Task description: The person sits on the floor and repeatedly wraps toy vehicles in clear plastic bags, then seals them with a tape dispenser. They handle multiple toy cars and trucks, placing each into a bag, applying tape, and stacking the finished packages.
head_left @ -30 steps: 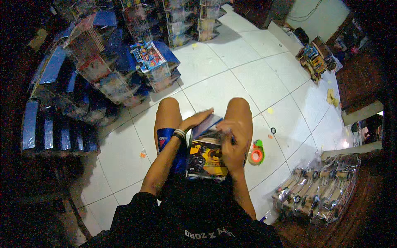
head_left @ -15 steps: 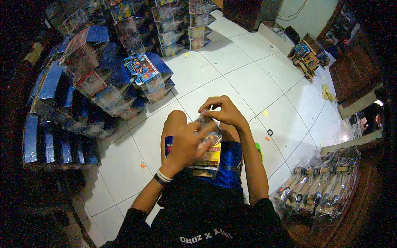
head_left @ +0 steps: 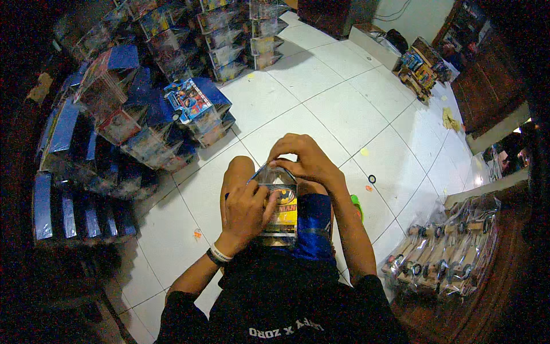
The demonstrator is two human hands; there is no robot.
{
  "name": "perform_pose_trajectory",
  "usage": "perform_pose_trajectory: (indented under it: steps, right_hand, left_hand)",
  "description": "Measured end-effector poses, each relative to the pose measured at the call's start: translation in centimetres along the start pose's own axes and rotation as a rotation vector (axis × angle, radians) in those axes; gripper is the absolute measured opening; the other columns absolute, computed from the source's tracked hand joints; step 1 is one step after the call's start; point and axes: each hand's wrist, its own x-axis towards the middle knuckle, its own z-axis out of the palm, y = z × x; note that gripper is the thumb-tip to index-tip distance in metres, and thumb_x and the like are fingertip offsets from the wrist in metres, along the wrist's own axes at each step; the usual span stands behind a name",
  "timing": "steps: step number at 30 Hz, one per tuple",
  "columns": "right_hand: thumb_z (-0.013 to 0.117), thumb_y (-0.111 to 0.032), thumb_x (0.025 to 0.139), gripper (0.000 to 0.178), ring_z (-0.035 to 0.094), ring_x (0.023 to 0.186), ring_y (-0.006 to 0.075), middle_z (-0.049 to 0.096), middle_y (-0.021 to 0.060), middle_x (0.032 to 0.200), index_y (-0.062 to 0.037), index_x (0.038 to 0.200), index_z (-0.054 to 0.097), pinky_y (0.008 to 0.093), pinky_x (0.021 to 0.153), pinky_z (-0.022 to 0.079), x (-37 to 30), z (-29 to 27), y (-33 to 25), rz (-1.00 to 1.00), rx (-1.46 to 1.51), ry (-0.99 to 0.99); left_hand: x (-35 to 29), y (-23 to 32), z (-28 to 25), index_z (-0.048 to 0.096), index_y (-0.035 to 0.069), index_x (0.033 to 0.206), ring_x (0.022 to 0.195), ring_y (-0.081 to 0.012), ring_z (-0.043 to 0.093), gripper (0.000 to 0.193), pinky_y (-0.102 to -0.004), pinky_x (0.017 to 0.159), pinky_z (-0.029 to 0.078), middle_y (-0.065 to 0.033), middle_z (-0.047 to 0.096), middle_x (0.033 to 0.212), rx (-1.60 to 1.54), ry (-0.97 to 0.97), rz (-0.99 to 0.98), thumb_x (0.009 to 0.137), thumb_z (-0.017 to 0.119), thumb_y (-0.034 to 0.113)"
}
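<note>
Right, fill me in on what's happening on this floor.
A person sits on the white tiled floor with a boxed toy upright on their lap. The left hand grips its side; the right hand pinches the clear top edge. Stacks of blue toy boxes stand to the left, bagged wooden toy cars to the right.

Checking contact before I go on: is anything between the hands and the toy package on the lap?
Nothing visible. The left hand presses the toy package directly, and the right hand pinches its top edge.

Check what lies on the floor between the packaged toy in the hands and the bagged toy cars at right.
In the head view, between the packaged toy and bagged toy cars lie a green object and bare white tile.
</note>
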Motion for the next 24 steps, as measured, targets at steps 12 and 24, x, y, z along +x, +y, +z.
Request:
perform_pose_trajectory:
  steps: [12,24]
  right_hand:
    - [0.077,-0.007,0.08,0.016,0.066,0.089,0.0297,0.069,0.0089,0.09,-0.0036,0.091,0.067,0.0382,0.08,0.051,-0.8,-0.5,-3.1,0.051,-0.047,0.031]
    - [0.066,0.01,0.072,0.033,0.069,0.099,0.035,0.069,0.0143,0.106,-0.0005,0.104,0.068,0.0378,0.083,0.056,-12.1,3.3,-7.9,0.441,-0.129,0.223]
  left_hand:
    - [1.8,1.4,0.7,0.066,0.0,0.087,0.081,-0.033,0.061,0.015,-0.0429,0.07,0.051,-0.0165,0.057,0.093,-0.385,0.204,-0.088,0.076,0.077,0.001]
    - [-4.8,4.2,3.8,0.057,0.0,0.124,0.099,-0.0399,0.064,0.047,-0.0457,0.089,0.054,-0.0196,0.059,0.113,-0.364,0.117,-0.034,0.079,0.068,-0.009]
